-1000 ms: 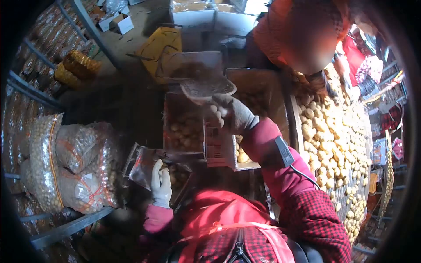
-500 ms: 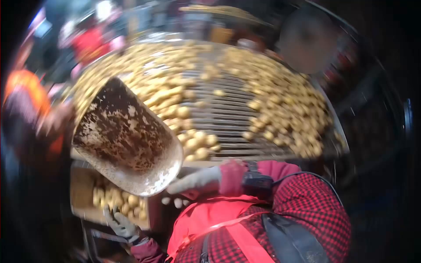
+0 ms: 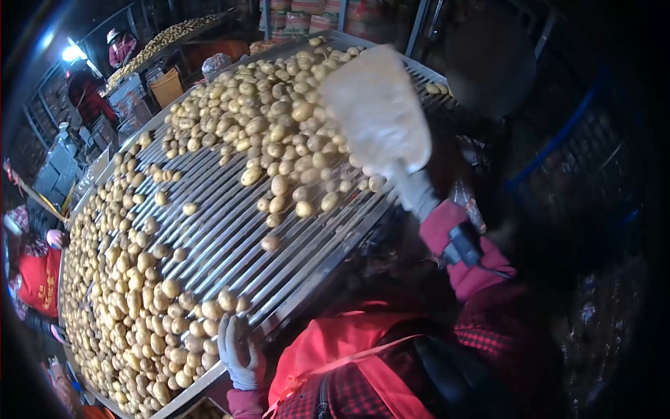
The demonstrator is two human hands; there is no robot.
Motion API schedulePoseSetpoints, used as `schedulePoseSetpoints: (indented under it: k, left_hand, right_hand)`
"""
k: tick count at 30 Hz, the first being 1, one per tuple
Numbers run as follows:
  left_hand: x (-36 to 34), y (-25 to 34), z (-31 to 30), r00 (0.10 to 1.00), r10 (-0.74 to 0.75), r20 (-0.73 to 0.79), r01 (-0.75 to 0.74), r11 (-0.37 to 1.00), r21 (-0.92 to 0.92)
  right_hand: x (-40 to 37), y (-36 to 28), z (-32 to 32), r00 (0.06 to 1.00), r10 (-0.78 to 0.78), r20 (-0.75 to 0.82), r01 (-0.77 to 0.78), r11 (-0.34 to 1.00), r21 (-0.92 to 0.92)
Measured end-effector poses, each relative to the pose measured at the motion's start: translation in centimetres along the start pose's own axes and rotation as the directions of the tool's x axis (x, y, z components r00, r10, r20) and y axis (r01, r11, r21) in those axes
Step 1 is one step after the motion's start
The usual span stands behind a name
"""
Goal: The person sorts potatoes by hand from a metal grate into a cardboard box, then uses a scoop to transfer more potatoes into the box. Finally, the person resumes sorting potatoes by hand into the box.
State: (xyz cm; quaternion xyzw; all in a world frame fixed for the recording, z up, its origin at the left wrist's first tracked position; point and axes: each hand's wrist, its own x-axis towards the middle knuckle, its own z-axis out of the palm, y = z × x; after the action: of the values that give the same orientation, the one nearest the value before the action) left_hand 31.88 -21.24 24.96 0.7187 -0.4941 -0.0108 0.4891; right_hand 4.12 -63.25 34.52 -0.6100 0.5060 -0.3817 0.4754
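Observation:
My right hand (image 3: 417, 195), in a light glove, is wrapped round the short handle of a scoop (image 3: 380, 112). The scoop's pale, worn blade reaches up over the far right part of the potatoes (image 3: 279, 133), with its underside toward me. Lower down, my gloved left hand (image 3: 239, 353) lies at the near edge of the slatted roller table (image 3: 230, 237). Its fingers are stretched out beside the nearest potatoes and hold nothing.
Potatoes (image 3: 132, 300) cover the table's left side. A person in a red apron (image 3: 40, 279) stands at the left edge. Further back, other people work near a second potato-laden table (image 3: 164, 43). Filled sacks (image 3: 307, 15) are stacked behind, and a metal rim (image 3: 300, 300) borders the table in front.
The scoop has swung from the left, above a box of potatoes, to the far right over the table. My left hand has gone from the box to the table edge. The view has turned.

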Motion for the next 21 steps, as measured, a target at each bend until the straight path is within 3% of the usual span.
schedulePoseSetpoints:
  k: [1,3,4,6,7,8,11,12,13,14,16,18,19,21]
  left_hand:
    - [2.5,1.5,-0.3,0.991,0.106,0.083,-0.118,0.981,0.151]
    - [6.5,1.9,1.9,0.977,0.168,0.129,-0.191,0.960,0.203]
    - [8.5,1.6,3.4,0.965,0.201,0.170,-0.239,0.939,0.247]
    - [14.6,5.4,7.0,0.933,0.201,0.300,-0.266,0.944,0.195]
    - [17.0,6.2,9.7,0.889,0.269,0.370,-0.344,0.927,0.152]
    - [19.4,7.2,12.5,0.836,0.336,0.434,-0.415,0.904,0.099]
    - [26.6,12.5,22.6,0.567,0.541,0.621,-0.625,0.774,-0.104]
    - [28.7,14.3,26.3,0.462,0.632,0.622,-0.678,0.704,-0.211]
    - [30.5,15.8,29.9,0.366,0.703,0.610,-0.739,0.618,-0.269]
    - [32.0,17.1,33.4,0.263,0.766,0.586,-0.790,0.520,-0.325]
    - [33.4,18.2,41.8,0.180,0.884,0.431,-0.912,0.314,-0.263]
    - [35.1,20.6,45.3,0.165,0.842,0.514,-0.864,0.375,-0.337]
    - [36.1,21.9,46.4,0.078,0.722,0.688,-0.795,0.461,-0.393]
    - [37.4,22.3,49.2,0.192,0.735,0.651,-0.643,0.595,-0.482]
  right_hand:
    - [3.5,0.5,-3.5,0.993,0.001,-0.121,0.003,0.999,0.032]
    - [11.2,2.5,-9.9,0.958,0.052,-0.282,-0.060,0.998,-0.018]
    - [14.9,4.3,-12.7,0.943,0.087,-0.321,-0.124,0.987,-0.100]
    - [24.1,11.0,-19.2,0.941,-0.050,-0.335,-0.121,0.873,-0.473]
    - [24.7,9.6,-19.9,0.919,0.103,-0.382,-0.238,0.914,-0.328]
    - [26.1,9.6,-20.8,0.877,0.256,-0.407,-0.350,0.920,-0.175]
    - [33.2,13.6,-25.0,0.890,0.402,-0.213,-0.432,0.894,-0.119]
    - [37.3,16.6,-25.1,0.782,0.457,-0.424,-0.548,0.828,-0.118]
    - [38.5,16.3,-24.6,0.764,0.466,-0.446,-0.571,0.810,-0.131]
    - [38.4,14.9,-23.6,0.796,0.439,-0.416,-0.541,0.824,-0.165]
    - [38.0,12.3,-21.8,0.861,0.378,-0.340,-0.463,0.860,-0.216]
    - [37.6,10.7,-20.4,0.884,0.359,-0.301,-0.433,0.870,-0.235]
    - [37.2,10.0,-20.1,0.889,0.360,-0.283,-0.428,0.873,-0.235]
    - [35.9,8.6,-19.7,0.895,0.371,-0.249,-0.427,0.875,-0.230]
